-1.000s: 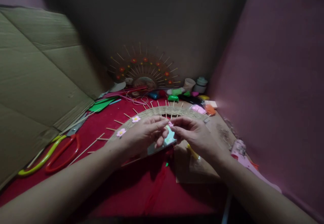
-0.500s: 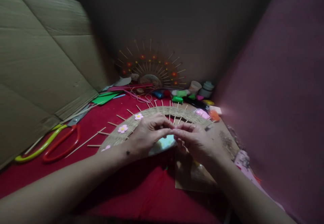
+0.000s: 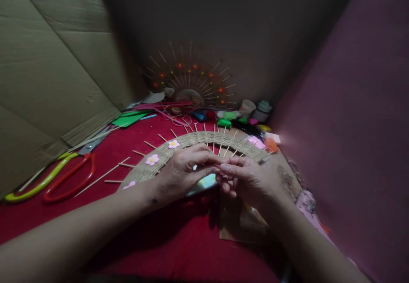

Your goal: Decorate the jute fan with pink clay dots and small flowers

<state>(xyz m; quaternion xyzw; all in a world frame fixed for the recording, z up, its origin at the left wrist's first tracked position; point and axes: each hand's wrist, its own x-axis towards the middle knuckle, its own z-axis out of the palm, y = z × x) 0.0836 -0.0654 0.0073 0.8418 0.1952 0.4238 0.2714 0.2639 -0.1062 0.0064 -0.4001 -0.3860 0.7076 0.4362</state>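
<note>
Both hands are held together over the woven half-round piece point(image 3: 191, 140), w/ the left hand point(image 3: 183, 172) and right hand point(image 3: 247, 178) meeting tip to tip near the middle of the frame. The fingers point(image 3: 209, 159) of the left hand are pressed together against the right fingertips point(image 3: 228, 168), apparently pinching sth. very small; what is pinched is hidden, so it cannot be named w/ certainty. The woven piece lies flat on the red surface point(image 3: 179, 240), its straight edge toward the person, its arc bulging away, and its long axis running left-right; thin wooden sticks point(image 3: 220, 140) fan outward from the rim. Small pink flowers point(image 3: 152, 160) are seen on the left part of the arc, another point(image 3: 174, 144) further along. A pale bluish-green sheet point(image 3: 206, 182) is partly covered by the left hand. Risks, as judged: the tiny pinched item could be dropped into the dim gap betw. the hands and lost on the cluttered cloth; a palm resting on the weave could bend or snap a stick; poor light makes misplacement likely. Scissors w/ yellow-green and red handles point(image 3: 57, 176) lie at left, near a cardboard sheet point(image 3: 47, 74). A finished fan-shaped piece w/ red flowers point(image 3: 190, 82) stands at the back, w/ small pots and coloured bits point(image 3: 243, 114) beside it, and a brown paper piece point(image 3: 236, 225) lies under the right wrist.
</note>
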